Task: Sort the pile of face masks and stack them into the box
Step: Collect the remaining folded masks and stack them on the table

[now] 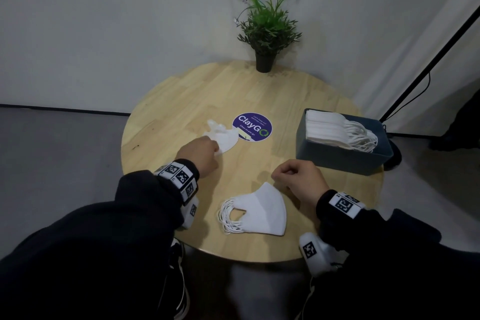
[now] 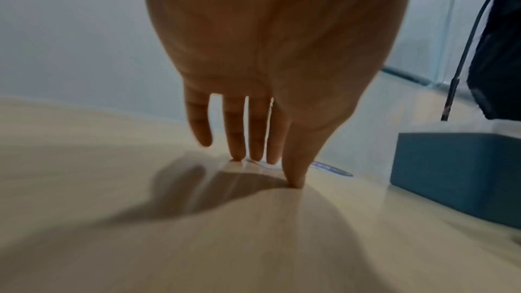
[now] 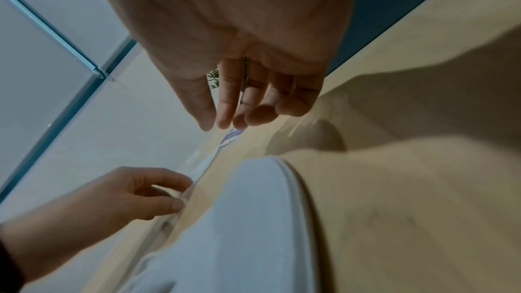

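Observation:
A single white face mask lies left of the table's middle. My left hand pinches its near edge between thumb and fingers; the left wrist view shows the fingertips down on it. A neat stack of folded white masks lies near the front edge, also large in the right wrist view as the stack. Just behind that stack my right hand hovers, fingers loosely curled and holding nothing, as the right hand shows. The blue box at the right holds several stacked masks.
A potted plant stands at the back of the round wooden table. A purple round sticker marks the centre. A black stand pole and its base are beyond the right edge. Walls close in behind.

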